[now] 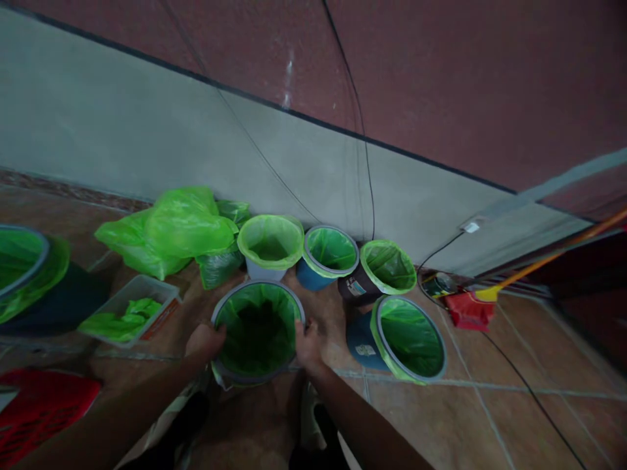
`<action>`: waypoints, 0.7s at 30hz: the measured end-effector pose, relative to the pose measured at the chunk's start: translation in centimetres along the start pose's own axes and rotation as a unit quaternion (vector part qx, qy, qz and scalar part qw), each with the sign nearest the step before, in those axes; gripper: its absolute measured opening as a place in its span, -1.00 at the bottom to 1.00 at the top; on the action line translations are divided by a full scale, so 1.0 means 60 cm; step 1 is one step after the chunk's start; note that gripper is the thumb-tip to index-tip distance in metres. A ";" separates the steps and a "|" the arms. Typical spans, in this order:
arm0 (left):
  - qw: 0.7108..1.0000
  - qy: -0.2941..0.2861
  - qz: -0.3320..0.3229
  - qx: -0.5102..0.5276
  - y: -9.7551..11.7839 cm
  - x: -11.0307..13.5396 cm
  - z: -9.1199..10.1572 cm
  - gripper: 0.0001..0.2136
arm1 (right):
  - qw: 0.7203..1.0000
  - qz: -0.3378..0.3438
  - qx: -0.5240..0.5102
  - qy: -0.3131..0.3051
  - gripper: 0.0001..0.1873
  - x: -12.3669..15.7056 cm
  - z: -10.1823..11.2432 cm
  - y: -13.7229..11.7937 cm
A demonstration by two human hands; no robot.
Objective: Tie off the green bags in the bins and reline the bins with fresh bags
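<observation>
Between my hands is a trash bin (258, 283) with a grey rim, lined with a green plastic bag (281, 301). Its inside is dark, and I cannot make out the bottom. My left hand (206, 342) is closed on the rim's left side. On the opposite side my right hand (308, 342) grips the rim, thumb on top. Just behind this bin stands a pale bin with a green liner (271, 261). A blue bin with a grey rim (313, 277) and a dark bin (355, 287) stand beside it, both lined in green.
Another lined blue bin (365, 346) tilts at right, and one (73, 300) is at far left. Green bags (181, 225) lie against the wall. A clear tub (169, 294) holds green plastic. A red basket (53, 408), red broom (470, 310) and black cable (533, 395) are on the floor.
</observation>
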State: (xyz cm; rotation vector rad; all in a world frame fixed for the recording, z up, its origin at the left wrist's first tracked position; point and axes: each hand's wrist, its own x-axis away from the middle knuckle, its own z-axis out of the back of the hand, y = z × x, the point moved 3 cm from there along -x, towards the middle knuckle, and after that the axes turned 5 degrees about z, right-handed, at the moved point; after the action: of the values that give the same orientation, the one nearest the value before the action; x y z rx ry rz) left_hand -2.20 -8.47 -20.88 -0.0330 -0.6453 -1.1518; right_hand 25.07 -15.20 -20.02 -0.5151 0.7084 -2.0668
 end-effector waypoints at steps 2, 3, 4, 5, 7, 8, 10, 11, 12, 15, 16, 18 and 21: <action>1.000 0.002 -0.015 -0.016 -0.001 -0.009 -0.001 -0.61 | 0.999 -0.001 -0.033 -0.009 -0.45 -0.027 0.010 -0.001; 0.999 0.003 -0.021 -0.024 0.000 -0.015 -0.002 -0.61 | 0.999 0.005 -0.046 -0.025 -0.49 -0.039 0.011 -0.002; 0.999 0.003 -0.025 -0.033 0.004 -0.021 -0.002 -0.61 | 0.998 0.010 -0.055 -0.041 -0.51 -0.049 0.008 0.000; 0.999 0.002 -0.029 -0.040 0.008 -0.027 -0.001 -0.60 | 0.997 0.011 -0.059 -0.053 -0.52 -0.055 0.003 0.003; 0.998 -0.005 -0.044 -0.048 0.022 -0.043 0.004 -0.60 | 0.997 -0.001 -0.058 -0.054 -0.49 -0.058 -0.008 0.015; 0.997 -0.011 -0.057 -0.045 0.031 -0.051 0.008 -0.61 | 0.997 -0.010 -0.057 -0.046 -0.48 -0.055 -0.012 0.023; 0.995 -0.031 -0.084 -0.033 0.049 -0.066 0.018 -0.59 | 0.997 -0.021 -0.061 -0.034 -0.48 -0.050 -0.010 0.034; 0.995 -0.037 -0.092 -0.025 0.057 -0.073 0.025 -0.53 | 0.998 -0.022 -0.057 -0.029 -0.50 -0.049 -0.003 0.034; 0.994 -0.034 -0.098 -0.017 0.066 -0.079 0.033 -0.45 | 0.999 -0.016 -0.044 -0.019 -0.53 -0.051 0.007 0.030; 0.989 0.034 -0.146 -0.008 0.099 -0.092 0.061 -0.31 | 0.997 0.073 0.020 0.021 -0.52 -0.070 0.043 -0.022; 0.981 0.059 -0.183 -0.012 0.114 -0.094 0.068 -0.32 | 0.992 0.119 0.039 0.017 -0.52 -0.078 0.048 -0.049; 0.962 0.069 -0.262 -0.040 0.147 -0.096 0.073 -0.41 | 0.975 0.207 0.056 -0.065 -0.61 -0.094 0.037 -0.104; 0.950 0.009 -0.285 -0.128 0.181 -0.102 0.060 -0.53 | 0.938 0.237 0.107 -0.228 -0.68 -0.112 -0.024 -0.154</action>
State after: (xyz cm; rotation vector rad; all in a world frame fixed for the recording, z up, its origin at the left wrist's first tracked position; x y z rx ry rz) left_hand 3.91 2.50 -17.73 -0.0583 -0.4945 -1.7892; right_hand 22.29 -4.93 -15.74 -0.6031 0.2854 -1.4736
